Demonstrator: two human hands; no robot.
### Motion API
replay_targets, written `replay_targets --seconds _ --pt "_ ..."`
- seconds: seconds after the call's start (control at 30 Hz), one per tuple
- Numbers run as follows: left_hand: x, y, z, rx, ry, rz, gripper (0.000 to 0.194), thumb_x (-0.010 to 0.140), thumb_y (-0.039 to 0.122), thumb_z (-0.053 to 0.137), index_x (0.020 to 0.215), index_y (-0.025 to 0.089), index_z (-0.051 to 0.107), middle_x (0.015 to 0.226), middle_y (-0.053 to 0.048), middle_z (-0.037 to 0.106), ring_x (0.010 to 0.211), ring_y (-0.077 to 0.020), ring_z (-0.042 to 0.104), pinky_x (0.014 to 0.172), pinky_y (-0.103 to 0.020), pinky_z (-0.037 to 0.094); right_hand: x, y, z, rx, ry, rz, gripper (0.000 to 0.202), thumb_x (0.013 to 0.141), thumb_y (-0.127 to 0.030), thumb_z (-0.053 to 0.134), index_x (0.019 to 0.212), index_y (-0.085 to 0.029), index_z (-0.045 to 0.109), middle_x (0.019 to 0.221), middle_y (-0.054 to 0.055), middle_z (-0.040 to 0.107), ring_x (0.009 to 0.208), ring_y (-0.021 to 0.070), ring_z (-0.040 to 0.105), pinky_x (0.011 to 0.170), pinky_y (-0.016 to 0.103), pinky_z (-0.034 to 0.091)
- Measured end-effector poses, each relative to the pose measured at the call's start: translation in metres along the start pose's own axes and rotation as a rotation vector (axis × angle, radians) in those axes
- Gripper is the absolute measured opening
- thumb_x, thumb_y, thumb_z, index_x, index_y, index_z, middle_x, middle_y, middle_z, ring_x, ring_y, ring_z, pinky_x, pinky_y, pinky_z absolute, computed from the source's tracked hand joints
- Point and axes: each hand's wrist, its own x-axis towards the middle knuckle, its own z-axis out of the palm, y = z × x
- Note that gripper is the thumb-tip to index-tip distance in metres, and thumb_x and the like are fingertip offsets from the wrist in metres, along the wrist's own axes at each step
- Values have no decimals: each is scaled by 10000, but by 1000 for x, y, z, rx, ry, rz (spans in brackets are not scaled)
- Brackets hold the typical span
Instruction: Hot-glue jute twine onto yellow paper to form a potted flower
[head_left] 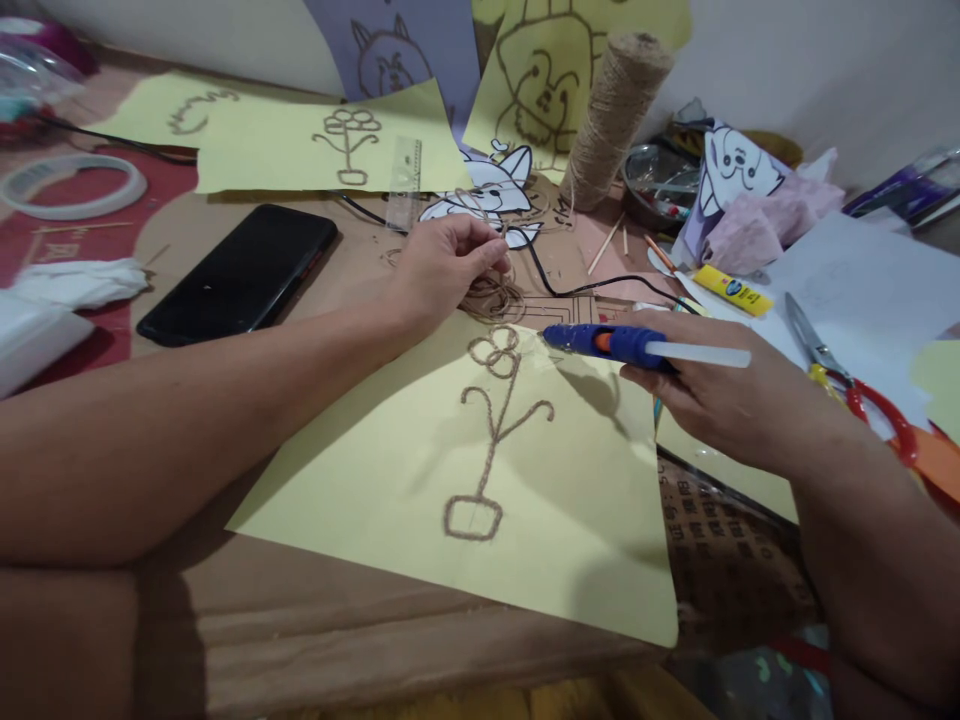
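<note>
My right hand (712,390) grips a blue hot glue gun (600,341) with a white glue stick (697,354) coming out of its back. Its nozzle points left, over the top of a yellow sheet (375,470). Brown twine on that sheet forms a potted flower (495,440) with looped petals, a stem, two curled leaves and a pot. Just above the petals, my left hand (450,262) pinches thin brown twine (495,296), and loose coils of it lie under the fingers. The fingertips partly hide the strand.
A twine spool (619,120) stands at the back, near paper cutouts and a clear ruler (405,185). A black phone (240,275) and tape roll (71,187) lie left. Scissors (847,380) and a yellow glue tube (733,290) lie right. A black cord (577,290) crosses behind the sheet.
</note>
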Motion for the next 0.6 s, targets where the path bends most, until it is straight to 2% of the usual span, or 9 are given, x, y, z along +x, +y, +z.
replay_targets --seconds 0.13,0.2,0.33,0.47,0.53,0.6 --pt "0 -2 0 1 -14 16 191 951 159 729 770 219 741 786 -24 762 693 -136 672 682 -268 541 0 8 1 26 83 37 253 1016 -341 581 1209 -219 691 1100 102 758 952 302 709 789 396 536" --pt "0 -2 0 -3 -14 24 179 942 175 737 771 224 743 788 -25 766 703 -144 681 692 -279 554 1 12 2 47 133 94 260 998 -399 606 1152 -216 708 1026 106 747 909 317 702 792 431 544" --pt "-2 -2 -1 11 -19 39 137 932 226 766 795 235 763 817 -25 778 745 -164 703 742 -312 582 5 24 10 291 183 238 287 948 -513 687 1029 -239 716 938 80 737 823 285 684 774 448 566" --pt "-4 3 -2 95 -18 126 101 912 284 812 821 247 787 914 -22 792 907 -197 725 885 -349 593 14 46 33 702 284 452 447 882 -653 730 1089 -263 660 836 39 699 660 227 631 636 414 557" --pt "-5 9 -2 147 3 200 91 885 258 841 809 247 793 999 -23 794 1038 -209 714 982 -354 574 20 59 45 762 355 583 445 879 -660 717 1059 -257 657 801 27 666 658 217 616 620 394 537" --pt "-8 15 0 165 36 227 100 865 207 854 789 247 802 1020 -23 786 1072 -203 700 1001 -333 556 25 71 52 738 390 681 403 874 -618 722 974 -232 663 813 40 664 689 215 608 619 381 523"
